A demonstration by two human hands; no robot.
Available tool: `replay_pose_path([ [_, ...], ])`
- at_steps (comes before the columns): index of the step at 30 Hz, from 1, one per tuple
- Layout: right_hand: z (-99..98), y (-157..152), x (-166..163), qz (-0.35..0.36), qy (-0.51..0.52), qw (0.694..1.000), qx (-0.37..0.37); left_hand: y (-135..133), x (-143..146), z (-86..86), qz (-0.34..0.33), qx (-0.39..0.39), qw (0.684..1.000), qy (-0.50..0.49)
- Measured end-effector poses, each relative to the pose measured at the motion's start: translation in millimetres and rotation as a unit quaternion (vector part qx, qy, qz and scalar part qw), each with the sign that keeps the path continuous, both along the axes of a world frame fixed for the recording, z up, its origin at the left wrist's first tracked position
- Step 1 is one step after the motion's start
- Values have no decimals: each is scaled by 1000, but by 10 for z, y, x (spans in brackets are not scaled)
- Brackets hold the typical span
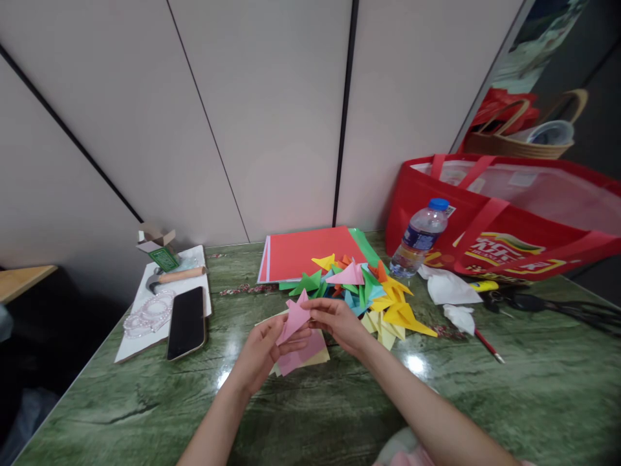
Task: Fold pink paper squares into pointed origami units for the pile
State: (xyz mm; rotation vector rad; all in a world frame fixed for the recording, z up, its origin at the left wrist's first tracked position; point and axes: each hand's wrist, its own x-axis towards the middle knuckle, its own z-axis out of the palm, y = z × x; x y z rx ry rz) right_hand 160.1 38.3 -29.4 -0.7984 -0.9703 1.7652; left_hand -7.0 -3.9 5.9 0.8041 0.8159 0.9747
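While a heap of folded paper shapes (369,288) already lies on the green table (145,401), the left hand (264,349) and right hand (339,323) pinch a partly folded pink sheet (294,318) just above it, with a stack of flat sheets (305,252) seemingly unfolded behind.

Probably an office or meeting room used as a craft corner: a plain panelled wall (272,116) behind a polished green marble table (533,388) strewn with coloured paper (310,252), folded shapes (383,291), a phone (187,322), a hammer (174,277), a bottle (420,238) and a red bag (509,220).
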Motion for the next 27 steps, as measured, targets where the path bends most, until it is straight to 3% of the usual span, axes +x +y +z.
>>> replay_pose_path([
  [6,42,-40,-29,9,-28,999,29,14,-25,-82,18,-26,999,39],
  [15,50,-57,-46,49,-117,985,114,18,-10,-151,55,5,992,111],
  [19,29,-83,-66,62,-187,968,157,18,26,-180,58,38,984,164],
  [27,35,-156,-92,64,-302,913,266,6,49,-146,80,34,981,172],
])
